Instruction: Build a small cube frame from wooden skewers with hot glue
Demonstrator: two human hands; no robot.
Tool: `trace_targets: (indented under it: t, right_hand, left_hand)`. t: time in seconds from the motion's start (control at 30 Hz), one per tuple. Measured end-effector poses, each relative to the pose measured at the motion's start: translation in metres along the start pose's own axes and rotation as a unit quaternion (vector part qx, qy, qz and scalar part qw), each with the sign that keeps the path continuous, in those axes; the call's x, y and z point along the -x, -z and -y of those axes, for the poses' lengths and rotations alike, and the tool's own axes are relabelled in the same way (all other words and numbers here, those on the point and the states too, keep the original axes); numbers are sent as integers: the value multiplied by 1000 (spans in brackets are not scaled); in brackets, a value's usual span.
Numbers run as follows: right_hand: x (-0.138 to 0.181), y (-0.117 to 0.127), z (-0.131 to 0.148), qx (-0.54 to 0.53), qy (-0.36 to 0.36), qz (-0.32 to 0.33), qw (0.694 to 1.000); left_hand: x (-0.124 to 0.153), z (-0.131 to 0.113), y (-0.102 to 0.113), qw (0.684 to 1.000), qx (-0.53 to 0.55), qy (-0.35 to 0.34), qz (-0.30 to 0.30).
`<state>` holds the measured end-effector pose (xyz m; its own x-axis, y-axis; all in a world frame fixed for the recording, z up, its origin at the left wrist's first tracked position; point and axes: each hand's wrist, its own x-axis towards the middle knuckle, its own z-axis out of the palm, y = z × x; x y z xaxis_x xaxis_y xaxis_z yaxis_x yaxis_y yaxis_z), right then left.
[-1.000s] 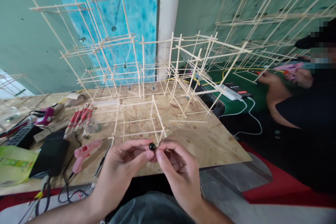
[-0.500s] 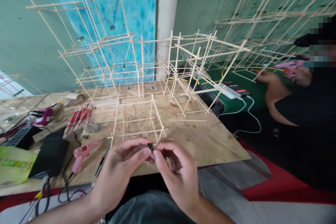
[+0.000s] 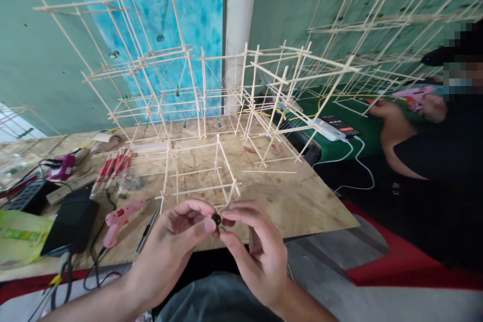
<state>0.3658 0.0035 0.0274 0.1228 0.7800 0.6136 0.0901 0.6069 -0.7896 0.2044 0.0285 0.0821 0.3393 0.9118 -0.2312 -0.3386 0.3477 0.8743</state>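
A small dark round marble [image 3: 216, 219] is pinched between the thumb and forefinger of my left hand [image 3: 177, 231]. My right hand [image 3: 258, 246] is close beside the marble with its fingers curled. Its thumb and forefinger are slightly apart there, around something thin that I cannot make out. Just beyond my hands, a small open frame of wooden sticks [image 3: 204, 191] stands on the wooden board table [image 3: 302, 206]. A pink glue gun [image 3: 123, 217] lies to the left of my left hand, and a utility knife [image 3: 147, 230] lies between them.
Taller stick frames [image 3: 143, 63] with hanging marbles stand at the back. On the left are packs of red-wrapped sticks [image 3: 113, 168], a black box [image 3: 71, 221], cables and a green bag [image 3: 22, 236]. At right, another person's arm [image 3: 396, 126] is near a second pink glue gun [image 3: 413, 92].
My right thumb and forefinger have opened a little and shifted around the marble, which now shows more fully. My left hand keeps its pinch.
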Motion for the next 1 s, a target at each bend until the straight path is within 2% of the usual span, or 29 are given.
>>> trace_targets:
  t: [0.2, 0.37, 0.5, 0.73, 1.0]
  right_hand:
    - [-9, -2, 5, -65, -48, 0, 997]
    - [-16, -1, 4, -83, -34, 0, 996]
    - [-11, 2, 1, -101, -38, 29, 994]
    - [0, 3, 2, -60, -36, 15, 997]
    - [-4, 2, 0, -27, -14, 3, 1000]
  left_hand:
    - [5, -1, 0, 999, 23, 19, 42]
    - [2, 0, 2, 998, 22, 28, 55]
    - [1, 0, 4, 997, 25, 26, 62]
    - [3, -1, 4, 998, 10, 24, 60]
    - [1, -1, 5, 997, 1, 31, 69]
